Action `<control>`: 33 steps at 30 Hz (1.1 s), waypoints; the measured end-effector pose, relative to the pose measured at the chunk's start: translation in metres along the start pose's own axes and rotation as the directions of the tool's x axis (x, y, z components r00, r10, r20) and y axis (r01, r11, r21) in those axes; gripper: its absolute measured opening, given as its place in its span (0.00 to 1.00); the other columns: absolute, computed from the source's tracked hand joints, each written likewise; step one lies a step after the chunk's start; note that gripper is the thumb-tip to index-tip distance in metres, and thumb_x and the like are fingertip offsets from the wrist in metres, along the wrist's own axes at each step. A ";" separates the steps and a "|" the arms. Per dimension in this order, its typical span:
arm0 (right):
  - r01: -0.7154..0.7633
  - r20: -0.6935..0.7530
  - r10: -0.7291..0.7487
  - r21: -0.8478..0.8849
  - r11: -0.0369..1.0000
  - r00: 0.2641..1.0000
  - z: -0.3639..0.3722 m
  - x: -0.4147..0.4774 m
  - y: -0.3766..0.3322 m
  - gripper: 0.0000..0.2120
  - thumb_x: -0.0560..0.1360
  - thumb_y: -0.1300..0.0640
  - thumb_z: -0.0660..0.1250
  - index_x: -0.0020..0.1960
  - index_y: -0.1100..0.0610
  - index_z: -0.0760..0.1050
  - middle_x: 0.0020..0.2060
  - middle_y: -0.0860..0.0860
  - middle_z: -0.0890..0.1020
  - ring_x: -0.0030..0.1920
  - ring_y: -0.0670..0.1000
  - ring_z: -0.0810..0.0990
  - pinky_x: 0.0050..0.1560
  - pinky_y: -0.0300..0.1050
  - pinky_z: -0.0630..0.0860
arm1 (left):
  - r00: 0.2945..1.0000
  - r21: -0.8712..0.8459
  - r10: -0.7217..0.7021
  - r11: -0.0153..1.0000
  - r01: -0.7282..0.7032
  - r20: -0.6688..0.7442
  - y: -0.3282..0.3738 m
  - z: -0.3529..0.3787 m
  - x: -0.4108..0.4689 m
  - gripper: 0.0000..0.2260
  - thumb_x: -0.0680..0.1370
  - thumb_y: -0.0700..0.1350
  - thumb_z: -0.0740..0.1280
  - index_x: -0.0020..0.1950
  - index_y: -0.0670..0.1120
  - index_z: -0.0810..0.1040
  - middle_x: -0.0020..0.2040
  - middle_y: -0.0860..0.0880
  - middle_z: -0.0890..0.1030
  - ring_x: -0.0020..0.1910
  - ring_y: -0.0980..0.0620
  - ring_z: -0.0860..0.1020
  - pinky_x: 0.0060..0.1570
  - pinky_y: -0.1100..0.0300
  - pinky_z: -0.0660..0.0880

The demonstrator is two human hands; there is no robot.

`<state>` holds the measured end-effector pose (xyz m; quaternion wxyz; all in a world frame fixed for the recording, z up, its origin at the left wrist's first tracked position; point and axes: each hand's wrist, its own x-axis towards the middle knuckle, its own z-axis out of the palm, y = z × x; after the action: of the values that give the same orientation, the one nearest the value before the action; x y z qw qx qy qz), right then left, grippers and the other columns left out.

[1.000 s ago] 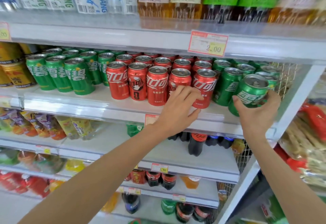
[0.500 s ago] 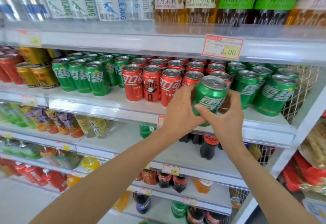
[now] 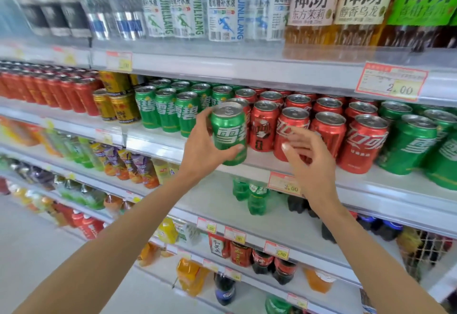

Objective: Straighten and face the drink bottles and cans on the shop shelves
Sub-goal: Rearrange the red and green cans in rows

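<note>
One view, head, held can: green can [image 3: 228, 133] is hovering upright before the shelf lip, label facing out.
Left grip: left grip [image 3: 201, 145] is wrapping round the can from its left side.
Right grip: right grip [image 3: 305, 162] is hanging slack just beside the can, holding nothing.
Heading: matching green row [image 3: 170, 113] is lying just left of the can, so the left grip is nearer.
Shelf: shelf [image 3: 148, 140] is carrying green, red cans [image 3: 329, 135] and gold cans [image 3: 121, 108].

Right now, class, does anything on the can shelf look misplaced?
Yes: green cans stand right of the red cans, split from the green block at left. The left hand grips one green can off the shelf.
</note>
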<state>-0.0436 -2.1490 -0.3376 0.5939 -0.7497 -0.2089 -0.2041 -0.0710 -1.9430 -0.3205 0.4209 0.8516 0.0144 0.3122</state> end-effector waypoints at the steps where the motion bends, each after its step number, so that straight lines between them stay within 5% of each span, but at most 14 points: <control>1: -0.001 -0.023 0.001 -0.003 1.000 1.000 -0.003 0.000 0.002 0.13 0.75 0.58 0.67 0.59 0.51 0.74 0.51 0.47 0.79 0.51 0.44 0.77 0.54 0.36 0.74 | 1.000 0.011 0.013 1.000 -0.012 -0.015 -0.007 -0.010 0.007 0.41 0.63 0.47 0.78 0.69 0.49 0.58 0.60 0.50 0.74 0.54 0.53 0.76 0.51 0.60 0.73; 6: -0.001 -0.042 -0.002 -0.058 0.998 0.999 -0.011 -0.004 0.015 0.14 0.75 0.64 0.65 0.58 0.50 0.74 0.50 0.49 0.79 0.46 0.37 0.76 0.47 0.25 0.70 | 0.995 0.177 0.102 0.979 -0.100 -0.001 -0.030 -0.038 0.045 0.39 0.64 0.46 0.78 0.68 0.48 0.60 0.59 0.51 0.74 0.53 0.49 0.78 0.48 0.59 0.74; 9: 0.017 -0.061 -0.023 -0.095 0.995 0.998 -0.016 -0.006 0.021 0.14 0.75 0.65 0.65 0.58 0.52 0.75 0.49 0.49 0.79 0.44 0.36 0.76 0.46 0.25 0.70 | 0.990 0.271 0.123 0.953 -0.138 0.070 -0.039 -0.040 0.066 0.39 0.61 0.52 0.77 0.67 0.48 0.62 0.58 0.47 0.77 0.53 0.44 0.78 0.54 0.50 0.74; 16: 0.018 -0.116 -0.045 -0.221 0.975 0.992 -0.040 -0.003 0.032 0.11 0.75 0.67 0.64 0.53 0.56 0.78 0.48 0.51 0.79 0.43 0.38 0.76 0.45 0.25 0.69 | 0.983 0.510 0.136 0.841 -0.181 0.125 -0.049 -0.028 0.095 0.40 0.63 0.55 0.77 0.69 0.47 0.62 0.60 0.43 0.76 0.60 0.42 0.72 0.59 0.53 0.59; 19: -0.001 -0.146 -0.036 -0.244 0.970 0.989 -0.048 -0.006 0.034 0.11 0.75 0.67 0.64 0.52 0.55 0.78 0.47 0.51 0.80 0.44 0.46 0.77 0.46 0.25 0.70 | 0.983 0.554 0.137 0.812 -0.184 0.125 -0.050 -0.025 0.100 0.41 0.63 0.56 0.76 0.69 0.46 0.61 0.60 0.42 0.74 0.62 0.42 0.70 0.60 0.53 0.57; 29: -0.005 -0.220 -0.054 -0.257 0.966 0.974 -0.061 -0.004 0.034 0.12 0.75 0.68 0.63 0.49 0.53 0.78 0.45 0.50 0.79 0.42 0.35 0.75 0.46 0.26 0.70 | 0.967 0.631 0.142 0.736 -0.247 0.213 -0.053 -0.029 0.110 0.44 0.59 0.57 0.78 0.69 0.44 0.63 0.63 0.39 0.69 0.64 0.40 0.64 0.65 0.49 0.54; 33: -0.039 -0.254 -0.030 -0.264 0.964 0.967 -0.070 -0.001 0.038 0.12 0.75 0.68 0.62 0.49 0.53 0.78 0.47 0.51 0.80 0.43 0.46 0.76 0.47 0.32 0.72 | 0.965 0.641 0.103 0.730 -0.238 0.241 -0.052 -0.026 0.114 0.44 0.60 0.59 0.78 0.69 0.45 0.62 0.63 0.37 0.68 0.65 0.40 0.63 0.66 0.49 0.53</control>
<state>-0.0273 -2.2255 -0.3543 0.5101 -0.7906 -0.0994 -0.3237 0.0189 -1.8578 -0.2873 0.0591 0.9685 0.0060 0.2420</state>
